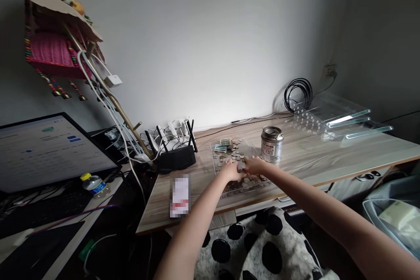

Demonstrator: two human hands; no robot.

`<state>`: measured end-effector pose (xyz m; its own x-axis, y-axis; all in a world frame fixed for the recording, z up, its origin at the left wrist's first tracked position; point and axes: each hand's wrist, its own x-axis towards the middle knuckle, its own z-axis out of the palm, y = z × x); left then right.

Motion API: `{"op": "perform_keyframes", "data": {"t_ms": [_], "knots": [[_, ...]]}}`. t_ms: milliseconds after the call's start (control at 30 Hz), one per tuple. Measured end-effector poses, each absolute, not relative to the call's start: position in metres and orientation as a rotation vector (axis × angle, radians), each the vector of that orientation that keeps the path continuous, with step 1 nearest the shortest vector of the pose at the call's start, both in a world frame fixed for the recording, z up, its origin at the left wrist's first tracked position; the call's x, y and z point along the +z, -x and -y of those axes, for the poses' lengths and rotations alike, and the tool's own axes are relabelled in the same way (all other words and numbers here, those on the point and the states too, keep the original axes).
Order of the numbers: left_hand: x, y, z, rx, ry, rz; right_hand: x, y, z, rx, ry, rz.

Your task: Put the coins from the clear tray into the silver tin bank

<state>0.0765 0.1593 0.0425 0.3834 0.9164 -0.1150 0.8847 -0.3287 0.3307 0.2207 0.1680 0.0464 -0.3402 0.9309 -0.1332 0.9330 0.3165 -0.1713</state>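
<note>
My left hand (230, 169) is low over a clear plastic tray (214, 157) of loose coins (234, 154), its fingers loosely spread and bent downward. Beside it, my right hand (256, 165) reaches in from the right, fingers apart and pointing left among the coins. Small gaps and shadow hide whether any fingertip touches a coin. More coins (247, 182) lie thickly along the tray's near side, below both hands. Folded banknotes (225, 141) rest at the far left part of the tray. Just right of the tray a silver metal tin (271, 145) with a lid stands upright.
A pixelated sheet-like object (180, 196) lies left of the tray. A black router (176, 159) with antennas and cables stands behind it. Clear acrylic panels (348, 120) and a coiled black cable (298, 92) are at the back right. A laptop (59, 148) and bottle (95, 185) are left.
</note>
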Motion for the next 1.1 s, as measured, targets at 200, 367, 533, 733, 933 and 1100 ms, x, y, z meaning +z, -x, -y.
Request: {"op": "perform_keyframes", "data": {"t_ms": [200, 367, 533, 733, 933, 1100], "knots": [[0.041, -0.073, -0.137, 0.056, -2.461, -1.434, 0.037, -0.243, -0.145, -0.239, -1.767, -2.604], [0.033, -0.081, -0.136, 0.165, -2.481, -1.561, 0.029, -0.243, -0.138, -0.147, -1.926, -2.575], [0.03, -0.082, -0.134, 0.228, -2.555, -1.502, 0.026, -0.243, -0.136, -0.178, -1.879, -2.629], [0.036, -0.077, -0.136, 0.284, -2.568, -1.314, 0.028, -0.248, -0.134, -0.254, -1.833, -2.722], [0.04, -0.073, -0.145, 0.122, -2.49, -1.162, 0.044, -0.254, -0.146, -0.618, -1.486, -2.701], [0.039, -0.076, -0.146, 0.006, -2.329, -1.187, 0.053, -0.247, -0.157, -0.779, -1.338, -2.521]]}}
